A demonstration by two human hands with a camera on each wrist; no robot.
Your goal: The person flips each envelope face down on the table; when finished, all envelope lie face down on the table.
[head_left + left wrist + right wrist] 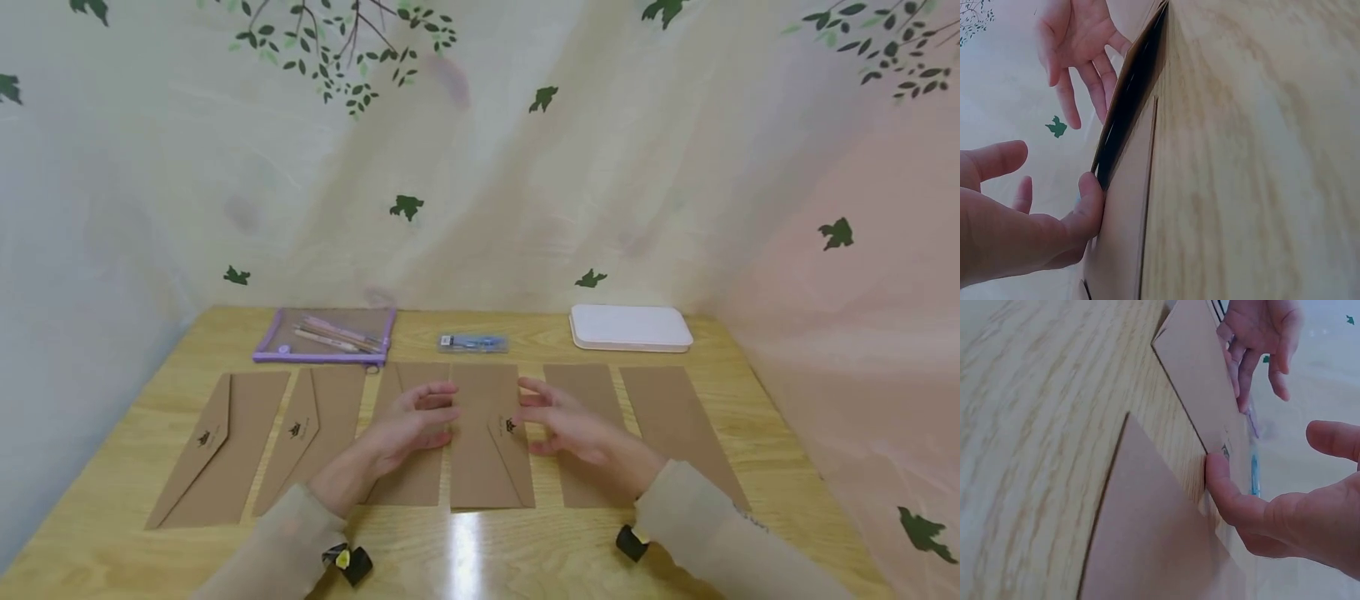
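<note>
A brown kraft envelope [480, 450] with a small crown print and a flap on its right side lies in the middle of the row. My left hand [412, 429] is at its left edge, fingertips touching it with fingers loosely extended. In the left wrist view a dark gap shows under the edge of this envelope [1110, 125], which stands slightly raised. On the opposite edge my right hand [566, 425] has its fingertips, fingers likewise relaxed. Another envelope [408, 487] lies partly under my left hand, and a plain one [588, 483] under my right.
Two envelopes with crown-printed flaps [255, 442] lie at the left, a plain envelope [675, 425] at the right. Along the back sit a purple-edged clear pouch [322, 359] with pencils, a small clear pack [474, 343] with blue contents and a white case [630, 327]. Fabric walls enclose the wooden table [405, 550].
</note>
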